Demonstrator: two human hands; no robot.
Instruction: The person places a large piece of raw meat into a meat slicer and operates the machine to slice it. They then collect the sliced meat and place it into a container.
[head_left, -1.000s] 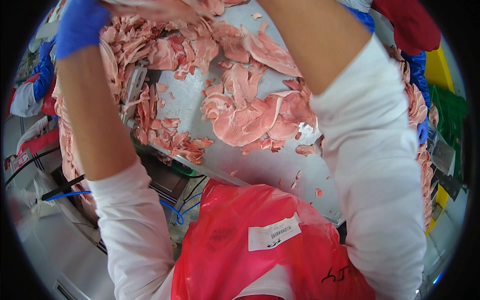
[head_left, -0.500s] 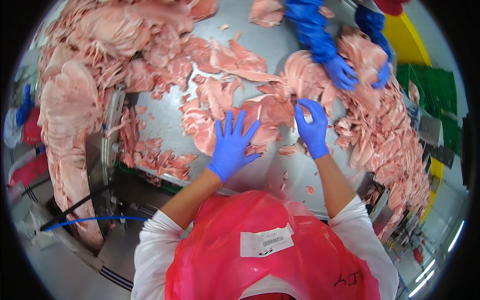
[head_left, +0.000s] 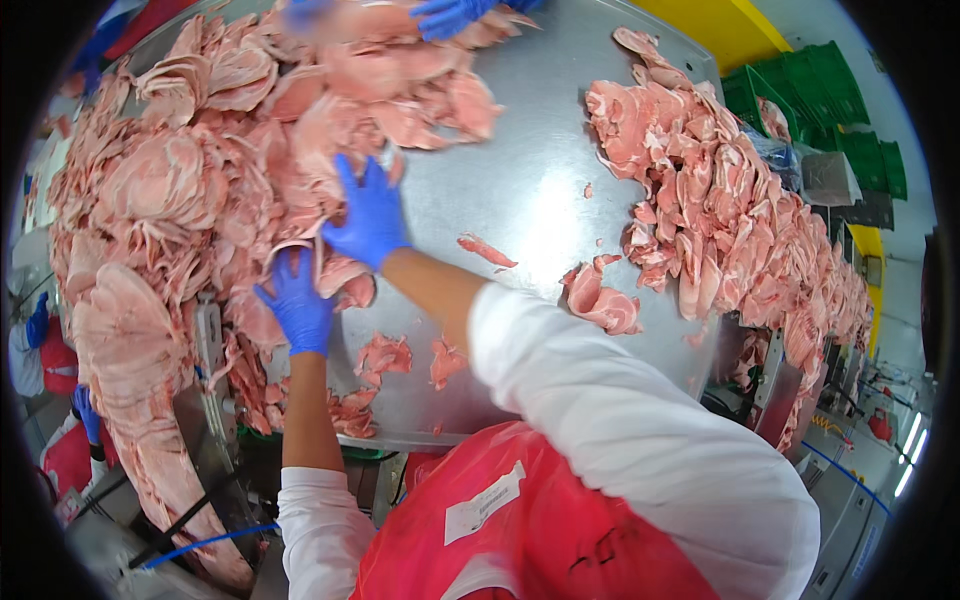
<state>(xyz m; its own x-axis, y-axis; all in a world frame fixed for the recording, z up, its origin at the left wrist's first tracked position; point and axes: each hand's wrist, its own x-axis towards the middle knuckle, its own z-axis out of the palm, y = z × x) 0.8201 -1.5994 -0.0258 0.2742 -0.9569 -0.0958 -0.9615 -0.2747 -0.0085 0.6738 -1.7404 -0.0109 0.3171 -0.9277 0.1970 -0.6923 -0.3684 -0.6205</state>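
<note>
Two blue-gloved hands of mine press against the right edge of a big heap of pale pink raw meat slices [head_left: 165,185] at the left of the metal table. My left hand [head_left: 300,308] lies low on the heap's edge, fingers stretched forward, their tips meeting a curled slice. Farther up and to its right, my right hand [head_left: 370,222] rests against the slices with its fingers spread. Neither hand visibly grips a slice. Small meat scraps [head_left: 384,357] lie on the table to the right of my left hand.
A second meat pile [head_left: 700,190] runs along the table's right side. A folded slice [head_left: 603,300] and a thin strip [head_left: 487,250] lie on the metal table [head_left: 530,190]. Co-worker's gloved hands [head_left: 452,14] work at the far edge. Green crates [head_left: 812,85] stand beyond the right side.
My hands have moved left, from the table's middle to the left heap. Slices formerly in the middle now lie farther left. A co-worker's hands have left the right pile.
</note>
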